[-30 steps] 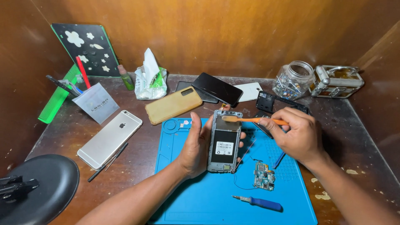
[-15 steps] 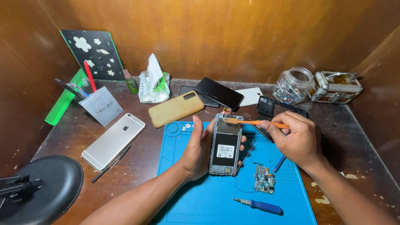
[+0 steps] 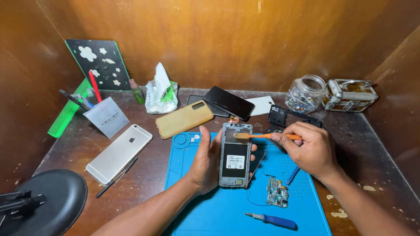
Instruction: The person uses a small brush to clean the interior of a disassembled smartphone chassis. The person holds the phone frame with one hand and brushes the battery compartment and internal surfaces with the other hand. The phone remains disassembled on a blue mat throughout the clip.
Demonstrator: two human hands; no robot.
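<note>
My left hand grips an opened phone body with its back off, the black battery showing, held upright over the blue work mat. My right hand holds an orange-handled brush level, its bristle head resting on the upper part of the phone's frame. A small green circuit board with thin wires lies on the mat just right of the phone. A blue screwdriver lies near the mat's front edge.
A silver phone, a tan-cased phone and a black phone lie on the brown table. A tool holder, tissue pack, glass jar and metal case line the back. A black round base sits front left.
The view has shifted slightly. Both hands keep their hold, and the brush head has stayed at the top of the phone frame with small movement.
</note>
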